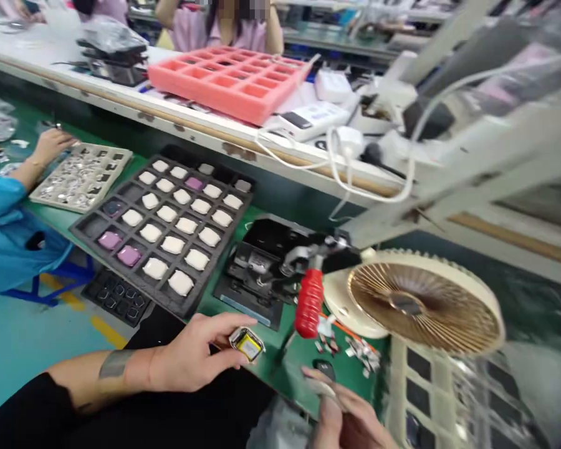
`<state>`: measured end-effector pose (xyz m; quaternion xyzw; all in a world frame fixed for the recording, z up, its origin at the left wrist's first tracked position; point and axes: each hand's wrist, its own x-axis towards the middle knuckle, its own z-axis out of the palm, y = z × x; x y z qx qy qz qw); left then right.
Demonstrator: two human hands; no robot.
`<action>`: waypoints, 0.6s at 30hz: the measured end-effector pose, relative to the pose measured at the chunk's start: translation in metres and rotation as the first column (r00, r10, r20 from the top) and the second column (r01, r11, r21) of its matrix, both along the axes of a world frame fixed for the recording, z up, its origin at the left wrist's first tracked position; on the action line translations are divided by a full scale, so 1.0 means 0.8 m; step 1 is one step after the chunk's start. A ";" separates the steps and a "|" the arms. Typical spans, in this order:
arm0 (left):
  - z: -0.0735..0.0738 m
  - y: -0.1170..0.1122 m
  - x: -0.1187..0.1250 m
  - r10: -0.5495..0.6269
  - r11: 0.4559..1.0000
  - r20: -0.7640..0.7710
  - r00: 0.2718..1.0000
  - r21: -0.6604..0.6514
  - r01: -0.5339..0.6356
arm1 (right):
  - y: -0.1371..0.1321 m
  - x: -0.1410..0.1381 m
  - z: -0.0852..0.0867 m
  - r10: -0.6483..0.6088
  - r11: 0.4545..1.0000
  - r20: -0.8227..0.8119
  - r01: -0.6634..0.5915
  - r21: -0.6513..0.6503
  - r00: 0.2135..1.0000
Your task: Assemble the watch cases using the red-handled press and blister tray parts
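Note:
Between the thumb and fingers of my left hand (191,354) is a small open watch-like case (247,344), its inside facing up with a yellow battery-like block in it. My right hand (348,415), at the lower right, has its thumb and forefinger pinched around a thin pale piece (322,389); blur hides what kind it is. The hands are apart. Just beyond them stands a black clamp fixture (257,262) with a red handle (309,305). A small black part (324,369) lies on the green mat near my right fingertips.
A dark foam tray (121,215) carries several white and purple pieces. A cream fan (416,305) stands at right, beside loose small parts (364,355) and a pale tray (397,380). A shelf (206,140) with a pink foam tray (206,87) runs behind. A co-worker's hand (51,144) is at left.

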<state>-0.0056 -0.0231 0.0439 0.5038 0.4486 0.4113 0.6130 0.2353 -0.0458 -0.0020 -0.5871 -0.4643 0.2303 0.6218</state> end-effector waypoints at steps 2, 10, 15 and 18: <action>0.015 0.006 -0.021 0.143 0.986 -0.074 0.987 0.096 -0.136 | 0.034 -0.045 0.018 0.067 0.996 -0.019 -0.065 0.059 0.998; 0.025 0.039 -0.080 0.367 0.929 0.132 0.921 -0.013 -0.369 | 0.091 -0.131 0.048 0.530 0.844 0.040 -0.531 0.071 0.847; 0.022 0.031 -0.081 0.285 0.958 0.081 0.955 0.014 -0.287 | 0.108 -0.139 0.046 0.539 0.783 0.316 -0.603 0.152 0.780; 0.019 0.027 -0.077 0.199 0.978 0.058 0.978 0.057 -0.202 | 0.115 -0.142 0.050 0.567 0.736 0.388 -0.658 0.158 0.727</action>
